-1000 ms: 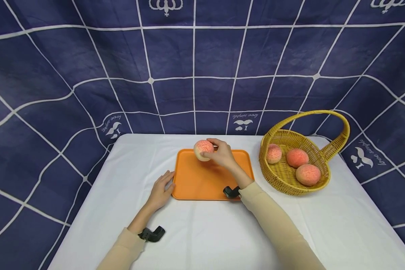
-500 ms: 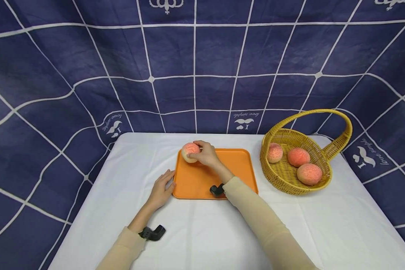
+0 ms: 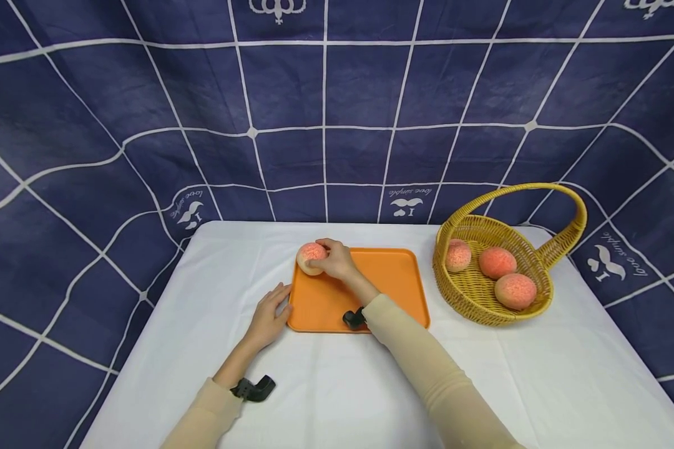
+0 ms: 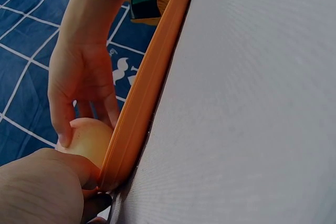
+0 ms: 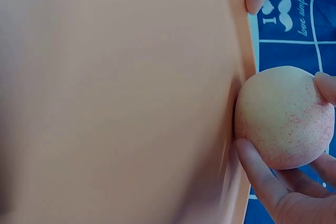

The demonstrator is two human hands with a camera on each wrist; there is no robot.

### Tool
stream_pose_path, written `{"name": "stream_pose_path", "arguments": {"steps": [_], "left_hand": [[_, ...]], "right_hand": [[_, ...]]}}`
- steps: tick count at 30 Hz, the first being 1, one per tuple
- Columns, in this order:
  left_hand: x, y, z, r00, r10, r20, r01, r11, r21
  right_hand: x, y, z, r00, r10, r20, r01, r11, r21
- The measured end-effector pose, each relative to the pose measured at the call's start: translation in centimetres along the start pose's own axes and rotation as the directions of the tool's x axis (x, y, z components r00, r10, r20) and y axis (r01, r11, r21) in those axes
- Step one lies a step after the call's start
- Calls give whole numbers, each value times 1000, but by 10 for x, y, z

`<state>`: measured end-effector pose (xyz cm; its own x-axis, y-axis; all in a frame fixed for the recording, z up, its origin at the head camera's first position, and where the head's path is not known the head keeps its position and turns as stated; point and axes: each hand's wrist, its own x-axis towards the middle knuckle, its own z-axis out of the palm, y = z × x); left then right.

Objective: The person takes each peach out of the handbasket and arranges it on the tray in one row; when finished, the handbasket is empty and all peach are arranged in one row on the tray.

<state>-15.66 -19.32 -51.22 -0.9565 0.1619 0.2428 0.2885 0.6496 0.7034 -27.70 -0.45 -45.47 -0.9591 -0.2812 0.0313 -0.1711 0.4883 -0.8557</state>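
My right hand (image 3: 337, 260) holds a pink and cream peach (image 3: 311, 258) between thumb and fingers at the back left corner of the orange tray (image 3: 365, 293). In the right wrist view the peach (image 5: 286, 116) sits right at the tray surface, with fingertips on both sides of it. My left hand (image 3: 268, 317) lies with relaxed fingers against the tray's left edge. The left wrist view shows the left hand (image 4: 47, 182) at the tray rim (image 4: 139, 98), and the right hand (image 4: 86, 82) reaching down onto the peach beyond.
A yellow wicker basket (image 3: 455, 299) with a tall handle stands right of the tray and holds three peaches, one of them a peach (image 3: 515, 291) near its front. White cloth (image 3: 337, 386) covers the table. A dark blue curtain (image 3: 359, 156) hangs behind.
My right hand has carried the peach leftward over the tray to its back left corner, and slightly down. The left hand has stayed at the tray's edge.
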Motion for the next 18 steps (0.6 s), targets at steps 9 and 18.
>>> {"name": "stream_pose_path", "arguments": {"steps": [9, 18], "left_hand": [[1, 0, 0, 1000, -5, 8, 5, 1000, -3], [0, -2, 0, 1000, -5, 2, 5, 1000, -3]], "right_hand": [[-1, 2, 2, 1000, -2, 3, 2, 1000, -3], [-2, 2, 5, 999, -14, 35, 14, 1000, 6]]}}
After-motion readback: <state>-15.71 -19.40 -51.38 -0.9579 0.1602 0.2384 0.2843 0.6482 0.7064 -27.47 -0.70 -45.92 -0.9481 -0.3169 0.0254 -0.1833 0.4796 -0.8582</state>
